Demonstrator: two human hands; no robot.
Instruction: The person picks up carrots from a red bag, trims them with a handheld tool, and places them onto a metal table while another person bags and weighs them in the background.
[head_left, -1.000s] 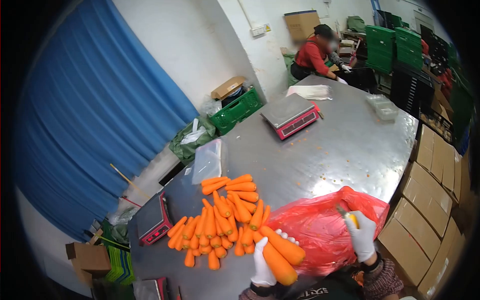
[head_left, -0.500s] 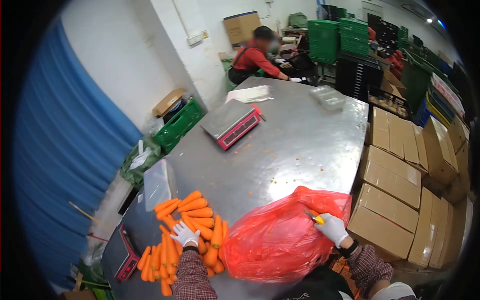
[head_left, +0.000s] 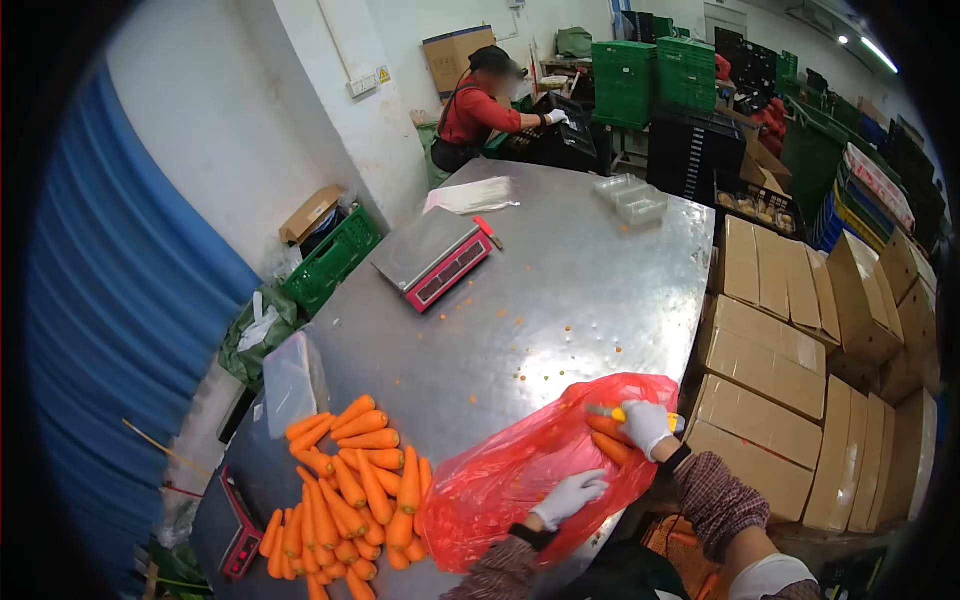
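My right hand (head_left: 647, 426), in a white glove, is closed around a small yellow-handled knife (head_left: 620, 413) at the right end of a red plastic bag (head_left: 500, 465). Beside it a few carrots (head_left: 610, 448) show at the bag. My gloved left hand (head_left: 571, 498) rests over the near side of the bag, fingers stretched out with nothing in them. Left of the bag lies a loose pile of orange carrots (head_left: 345, 500) on the metal table (head_left: 460, 370).
A red scale (head_left: 440, 262) stands mid-table and another scale (head_left: 240, 540) at the left edge. A clear plastic box (head_left: 292, 385) is behind the carrots. Cardboard boxes (head_left: 765, 395) line the right side. A co-worker (head_left: 480, 110) handles a black crate (head_left: 560, 140) beyond the table.
My left hand has moved right, from the carrot pile onto the red bag. The bag looks flatter, and carrots now show beside my right hand. The co-worker is more upright, with the crate tilted.
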